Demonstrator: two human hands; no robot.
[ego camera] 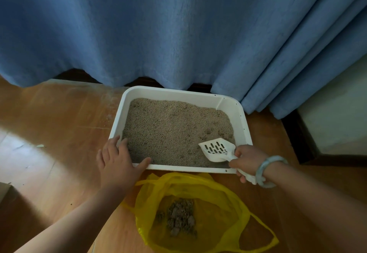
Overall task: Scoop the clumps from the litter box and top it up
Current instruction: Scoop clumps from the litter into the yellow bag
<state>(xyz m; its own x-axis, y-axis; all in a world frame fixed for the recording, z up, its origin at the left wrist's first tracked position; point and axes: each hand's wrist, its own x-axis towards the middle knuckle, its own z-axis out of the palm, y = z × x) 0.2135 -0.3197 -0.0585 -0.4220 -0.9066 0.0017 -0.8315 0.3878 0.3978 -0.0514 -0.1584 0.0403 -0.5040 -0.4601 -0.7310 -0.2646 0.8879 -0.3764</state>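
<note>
Right hand (246, 161): fingers curled tight around the handle of the white slotted scoop (217, 149); handle end emerges below the fist. A pale bangle (268, 170) sits on that wrist. Scoop long axis runs from the hand at lower right toward upper left; blade tip points into the box, away from the person. Blade lies in the near right corner of the box, over the litter; slots appear empty, though whether the blade touches the litter cannot be told.

Left hand (117, 161): open, fingers spread, laid over the near left corner of the litter box (127, 103). Fingertips rest on the left rim and reach the litter edge; thumb lies along the near rim. Nothing held.

Litter box: white, rectangular, on wooden floor (59, 117), far side close under a blue curtain (178, 30). Grey-tan litter (170, 131) covers the bottom, surface uneven.

Yellow plastic bag (198, 211): open on the floor just in front of the box's near rim, between the forearms. Dark clumps (179, 217) lie inside it.
</note>
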